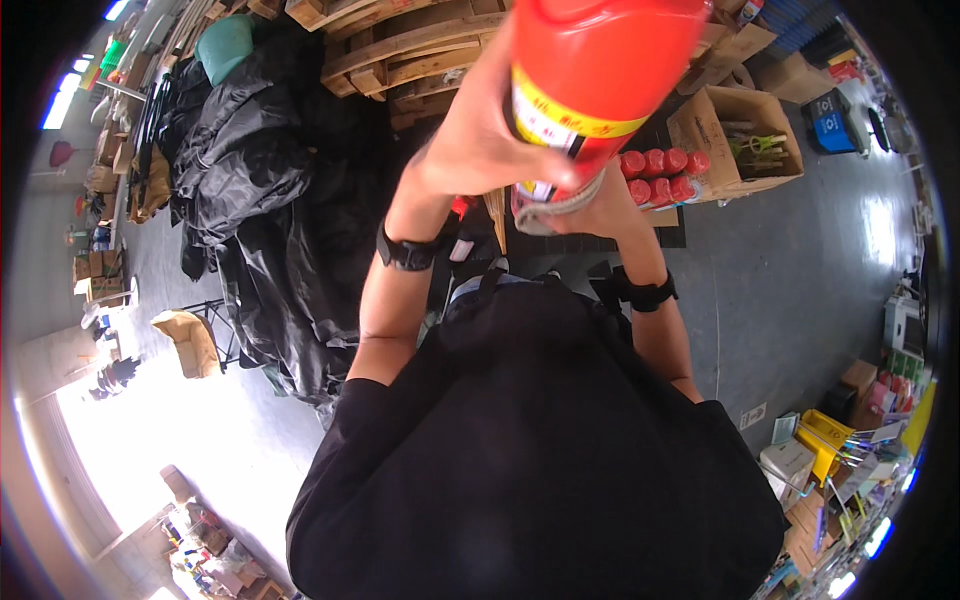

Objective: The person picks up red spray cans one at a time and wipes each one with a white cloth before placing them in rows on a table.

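Raised before me is a large red can [607,67] with a yellow and white label that bears writing. My left hand [480,146] grips its side, the thumb lying across the label. Under the can's lower end, my right hand [589,210] holds a folded greyish cloth [555,214] against it. The fingers of both hands are partly hidden behind the can. Just beyond my right hand stands a group of red-capped cans [660,176], packed close together.
Wooden pallets [420,52] are stacked ahead. Black plastic sheeting [255,165] is heaped at the left, with a teal bucket [225,49] on top. An open cardboard box [701,142] stands ahead right. A yellow bin [821,442] and assorted goods line the right side.
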Available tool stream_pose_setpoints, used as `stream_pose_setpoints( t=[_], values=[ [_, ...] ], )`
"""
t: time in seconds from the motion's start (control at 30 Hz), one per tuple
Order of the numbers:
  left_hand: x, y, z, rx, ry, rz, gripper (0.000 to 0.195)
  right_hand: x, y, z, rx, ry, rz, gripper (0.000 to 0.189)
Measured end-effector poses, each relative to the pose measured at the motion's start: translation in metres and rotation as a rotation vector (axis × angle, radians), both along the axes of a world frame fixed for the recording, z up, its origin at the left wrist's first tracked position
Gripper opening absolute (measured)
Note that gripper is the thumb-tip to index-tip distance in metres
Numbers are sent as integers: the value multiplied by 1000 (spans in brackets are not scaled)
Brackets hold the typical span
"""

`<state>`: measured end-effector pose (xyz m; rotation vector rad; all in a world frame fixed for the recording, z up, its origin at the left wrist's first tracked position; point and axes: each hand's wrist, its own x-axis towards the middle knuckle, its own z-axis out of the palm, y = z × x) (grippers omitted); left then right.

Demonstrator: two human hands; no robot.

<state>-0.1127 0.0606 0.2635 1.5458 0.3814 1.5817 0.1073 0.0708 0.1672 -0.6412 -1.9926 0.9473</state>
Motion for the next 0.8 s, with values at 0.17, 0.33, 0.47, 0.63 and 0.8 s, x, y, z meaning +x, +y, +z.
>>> stream_pose_setpoints(
  t=[0.17,0.33,0.47,0.63,0.8],
  values=[
    [-16,20,-21,-57,25,-448,104,15,4,16,-265,-74,350,114],
    [-2,0,-9,-83,67,-137,105,14,-1,1,-553,59,361,119],
    [-1,-30,5,94,128,399,114,-5,-10,-4,-471,127,58,126],
    [9,-39,9,93,76,696,111,-43,-13,-13,-145,251,-265,111],
    [-6,-33,14,70,112,491,110,-20,-5,3,-262,250,-132,115]
  ],
)
